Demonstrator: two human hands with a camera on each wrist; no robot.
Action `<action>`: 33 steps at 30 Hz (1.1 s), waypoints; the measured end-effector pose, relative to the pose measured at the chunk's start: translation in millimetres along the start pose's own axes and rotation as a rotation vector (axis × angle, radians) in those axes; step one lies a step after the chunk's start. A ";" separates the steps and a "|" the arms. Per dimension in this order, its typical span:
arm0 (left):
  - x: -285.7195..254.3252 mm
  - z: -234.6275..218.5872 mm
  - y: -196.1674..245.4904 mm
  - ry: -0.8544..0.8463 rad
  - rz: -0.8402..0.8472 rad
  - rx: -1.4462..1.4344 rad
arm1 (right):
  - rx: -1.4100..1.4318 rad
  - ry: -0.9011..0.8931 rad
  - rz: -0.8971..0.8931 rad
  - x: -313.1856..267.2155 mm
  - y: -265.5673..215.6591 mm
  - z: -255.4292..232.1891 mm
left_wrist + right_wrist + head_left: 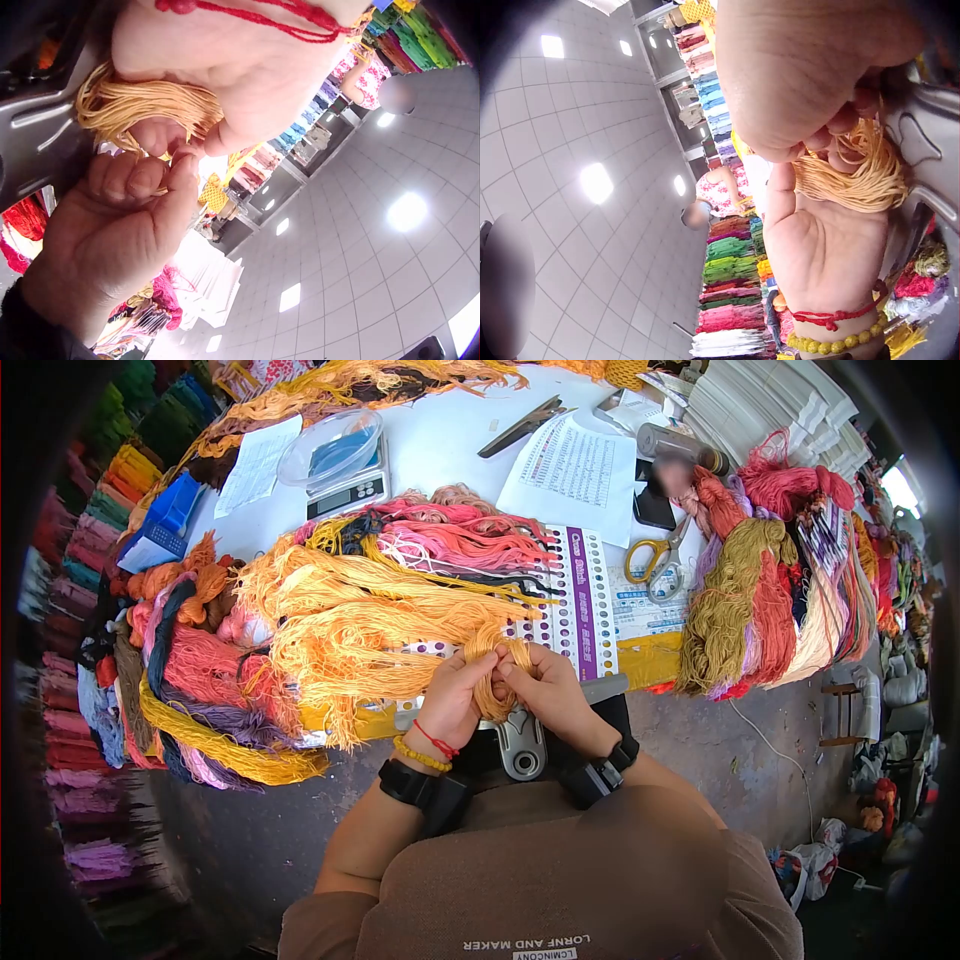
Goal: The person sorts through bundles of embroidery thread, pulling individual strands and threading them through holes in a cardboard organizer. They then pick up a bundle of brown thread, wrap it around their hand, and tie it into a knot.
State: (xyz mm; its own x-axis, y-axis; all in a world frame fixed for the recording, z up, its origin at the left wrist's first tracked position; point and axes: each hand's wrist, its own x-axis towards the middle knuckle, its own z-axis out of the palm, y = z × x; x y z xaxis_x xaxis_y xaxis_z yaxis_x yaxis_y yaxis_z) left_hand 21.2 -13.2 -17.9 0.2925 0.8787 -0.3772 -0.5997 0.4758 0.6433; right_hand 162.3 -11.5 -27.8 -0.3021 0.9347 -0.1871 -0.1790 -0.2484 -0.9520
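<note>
Two bare hands meet at the near edge of a white table point(440, 430), and my head view looks down on them from the wearer's side. The left hand point(450, 695), wearing a red cord bracelet point(434, 739) and a yellow beaded bracelet point(422, 755), and the right hand point(552, 688) are together, fingertips touching, both pinching one small looped skein of golden-orange thread point(492, 702). It sits between them, just beside a silver metal bracket point(523, 748).

I judge the skein very light, soft and limp, not fragile as a bundle, though its smooth strands could slide over one another and tangle if one were tugged alone. I would take hold of the whole loop where the strands gather between the fingertips, not by a stray end. Just left and far of the hands spreads a loose heap of pale orange thread point(370, 622), lying partly over a white card with punched holes and a purple stripe point(583, 600).

Of containers, a round clear plastic bowl point(297, 460) rests on a digital scale point(350, 496) at the far left; a dark blue patch shows through it, and I cannot tell whether that is inside or beneath. Left of it stands a bright blue box point(172, 510), contents hidden from me.
</note>
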 end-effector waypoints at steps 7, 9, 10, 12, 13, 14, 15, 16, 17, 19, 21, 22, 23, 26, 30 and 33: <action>0.4 -1.2 -0.4 -0.006 0.001 -0.008 | -0.012 -0.008 -0.020 1.2 2.9 -1.4; 0.0 -0.1 0.1 -0.001 -0.001 -0.009 | -0.009 -0.003 -0.009 1.0 2.6 -0.8; -0.1 0.3 0.5 0.004 -0.003 -0.011 | -0.007 0.002 0.002 1.0 2.2 -0.5; 0.1 0.4 0.6 0.007 -0.005 -0.010 | -0.007 0.002 0.001 0.5 1.0 -0.2; 0.0 0.4 0.6 0.010 -0.006 -0.008 | -0.007 0.002 -0.001 0.3 0.4 0.0; 0.1 0.0 0.4 0.011 -0.006 -0.008 | -0.007 0.002 -0.001 0.1 0.0 0.2; 0.4 -0.6 0.0 0.009 -0.004 -0.003 | -0.010 0.002 -0.003 0.1 -0.5 0.4; 0.6 -1.1 -0.4 0.007 -0.001 0.001 | -0.012 0.002 -0.004 0.1 -0.7 0.4; 0.7 -1.4 -0.6 0.007 -0.001 0.001 | -0.012 0.002 -0.004 0.2 -0.3 0.4; 0.8 -2.0 -0.9 0.012 0.003 0.005 | -0.018 0.004 -0.014 0.6 0.8 0.1; 0.5 -2.5 -0.7 0.008 0.003 0.008 | -0.028 0.006 -0.014 0.5 0.5 0.2; 0.4 -2.7 -0.7 0.004 0.003 0.011 | -0.038 0.008 -0.014 0.4 0.4 0.2; 0.3 -2.4 -0.5 0.004 0.003 0.011 | -0.038 0.008 -0.014 0.4 0.3 0.2; 0.3 -1.9 -0.1 0.010 -0.002 0.004 | -0.048 0.009 -0.014 0.5 0.3 0.0; 0.9 -2.1 -0.7 -0.001 0.002 0.005 | -0.049 0.006 -0.009 0.4 -0.1 -0.4; 0.8 -0.6 0.1 0.006 0.002 0.004 | -0.063 0.011 -0.004 -0.2 -2.2 0.3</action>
State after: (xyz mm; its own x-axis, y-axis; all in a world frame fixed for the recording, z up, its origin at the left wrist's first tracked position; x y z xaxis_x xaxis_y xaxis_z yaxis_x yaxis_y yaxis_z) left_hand 20.9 -12.4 -18.5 0.2868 0.8792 -0.3805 -0.5969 0.4746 0.6468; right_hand 162.4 -11.2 -25.6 -0.2913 0.9385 -0.1855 -0.1205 -0.2284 -0.9661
